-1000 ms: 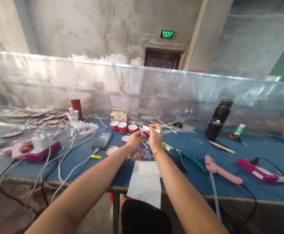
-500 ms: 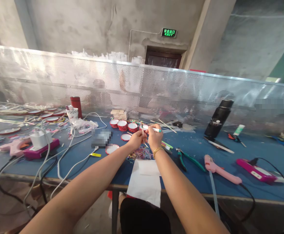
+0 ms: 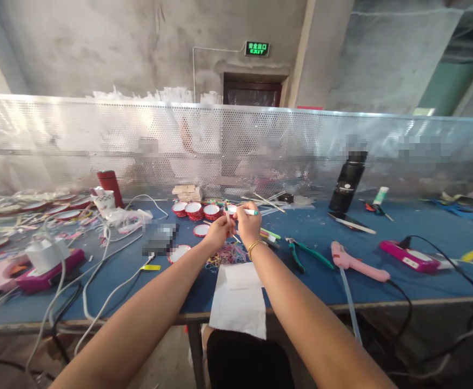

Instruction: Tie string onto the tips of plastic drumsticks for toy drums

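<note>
My left hand (image 3: 219,232) is closed around a thin pale stick (image 3: 227,212) that stands nearly upright, with a dark patch near its top. In my right hand (image 3: 247,227) is a white marker pen (image 3: 250,212), its teal end pointing right and its other end toward the stick. Whether the pen touches the stick I cannot tell. Beneath both hands lies a heap of coloured thread scraps (image 3: 228,254). Behind them stand several small round red-sided, white-topped pieces (image 3: 193,209), partly in stacks. A white paper sheet (image 3: 236,302) hangs over the table edge between my forearms.
Green-handled pliers (image 3: 311,254), a pink glue gun (image 3: 360,265) and a magenta power strip (image 3: 410,255) lie to the right. A black bottle (image 3: 347,183) stands behind them. Leftward are white cables, a pixelated dark item (image 3: 159,237) and a red flask (image 3: 110,188). A perforated metal screen (image 3: 260,151) closes the back.
The camera view has turned slightly right, so everything appears shifted left. Both hands keep their hold on the stick and the marker pen, with little other movement.
</note>
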`<state>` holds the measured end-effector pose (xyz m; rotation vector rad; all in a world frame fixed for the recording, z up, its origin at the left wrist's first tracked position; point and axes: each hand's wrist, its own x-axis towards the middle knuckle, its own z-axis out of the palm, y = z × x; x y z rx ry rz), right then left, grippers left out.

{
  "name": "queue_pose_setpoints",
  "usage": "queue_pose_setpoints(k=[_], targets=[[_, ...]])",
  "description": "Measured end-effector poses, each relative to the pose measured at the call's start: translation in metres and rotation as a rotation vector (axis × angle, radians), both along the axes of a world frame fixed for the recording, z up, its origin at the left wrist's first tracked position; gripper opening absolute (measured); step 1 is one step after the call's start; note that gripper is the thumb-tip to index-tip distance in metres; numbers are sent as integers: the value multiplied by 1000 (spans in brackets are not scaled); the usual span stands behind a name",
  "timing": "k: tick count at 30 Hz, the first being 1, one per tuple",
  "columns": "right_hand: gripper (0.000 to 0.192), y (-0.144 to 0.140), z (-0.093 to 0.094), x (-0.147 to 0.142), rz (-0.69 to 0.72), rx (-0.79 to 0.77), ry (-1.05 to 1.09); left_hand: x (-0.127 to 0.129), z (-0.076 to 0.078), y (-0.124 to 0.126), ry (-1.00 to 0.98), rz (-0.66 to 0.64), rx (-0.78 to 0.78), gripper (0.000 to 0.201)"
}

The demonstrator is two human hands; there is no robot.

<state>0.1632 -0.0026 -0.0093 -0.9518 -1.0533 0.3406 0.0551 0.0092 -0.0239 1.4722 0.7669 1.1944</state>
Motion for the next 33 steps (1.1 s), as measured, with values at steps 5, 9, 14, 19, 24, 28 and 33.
queue_pose_setpoints(k=[5,9,14,19,24,28,33], targets=[[13,3,0,0,8,9,-30,4,-3,3,1,-20,-7,20],[16,1,1,1,-41,-7,-25,5,-3,4,-20,-2,-33,20],[13,1,2,1,17,13,-25,3,5,-1,1,-31,-62,22],[14,2,3,3,-48,15,-15,2,6,-3,48,-22,-54,22],[12,2,3,3,-1,25,-12,3,6,-2,52,-10,-32,21],[12,2,2,3,-30,13,-24,3,6,-3,64,-10,-28,19],[14,2,2,3,-34,2,4,3,6,-2,52,-5,-30,18]])
